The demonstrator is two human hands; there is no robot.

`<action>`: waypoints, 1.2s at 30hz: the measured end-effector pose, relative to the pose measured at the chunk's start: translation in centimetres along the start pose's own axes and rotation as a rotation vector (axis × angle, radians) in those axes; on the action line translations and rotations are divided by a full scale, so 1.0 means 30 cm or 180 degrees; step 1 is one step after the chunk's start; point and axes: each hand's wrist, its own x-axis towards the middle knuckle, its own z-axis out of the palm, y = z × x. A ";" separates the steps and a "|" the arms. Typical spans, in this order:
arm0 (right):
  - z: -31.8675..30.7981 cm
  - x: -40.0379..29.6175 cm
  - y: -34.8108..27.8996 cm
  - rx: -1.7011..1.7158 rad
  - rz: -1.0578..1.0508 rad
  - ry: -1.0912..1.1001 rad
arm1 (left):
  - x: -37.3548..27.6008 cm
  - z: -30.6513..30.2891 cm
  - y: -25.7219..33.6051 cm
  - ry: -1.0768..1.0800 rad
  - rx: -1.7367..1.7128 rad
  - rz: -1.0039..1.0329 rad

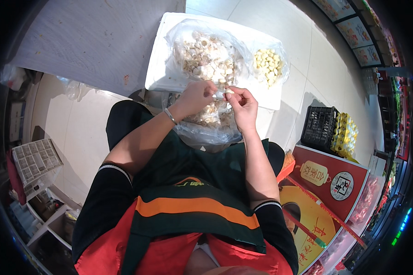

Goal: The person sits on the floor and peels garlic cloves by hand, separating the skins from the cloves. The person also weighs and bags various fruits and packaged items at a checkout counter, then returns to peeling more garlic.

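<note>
My right hand [245, 107] pinches a pale peeled garlic clove [229, 91] between thumb and fingertips. Close beside it is my left hand [197, 97], its fingers curled in; whether they pinch anything is too small to tell. Both hands are over the near edge of a white foam box [158, 67]. On the box lies an opened clear plastic bag of garlic cloves and loose skins [206, 51]. To its right, another clear bag holds peeled cloves [268, 65]. Below my hands, between my knees, a plastic bag [210, 132] contains garlic skins, partly hidden by my hands.
A grey board-like surface [96, 41] extends at upper left. On the right stand a black plastic crate [318, 127], yellow egg trays with eggs [344, 134] and a red printed panel [347, 165]. A white plastic crate [38, 161] is at left, on the tiled floor [75, 127].
</note>
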 end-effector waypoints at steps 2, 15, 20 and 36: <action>-0.002 0.000 0.001 -0.0230 -0.0014 -0.0115 | -0.003 0.004 0.014 0.0064 -0.0049 0.0367; 0.003 -0.004 -0.017 -0.1628 -0.0428 -0.0235 | -0.002 0.000 0.048 0.0310 0.0131 0.1402; 0.005 -0.003 -0.016 -0.2002 -0.0545 -0.0266 | -0.002 0.003 0.035 0.0317 0.0256 0.1535; -0.012 0.011 -0.009 0.0604 0.0061 -0.0252 | 0.008 -0.007 0.024 0.0593 -0.0721 -0.0113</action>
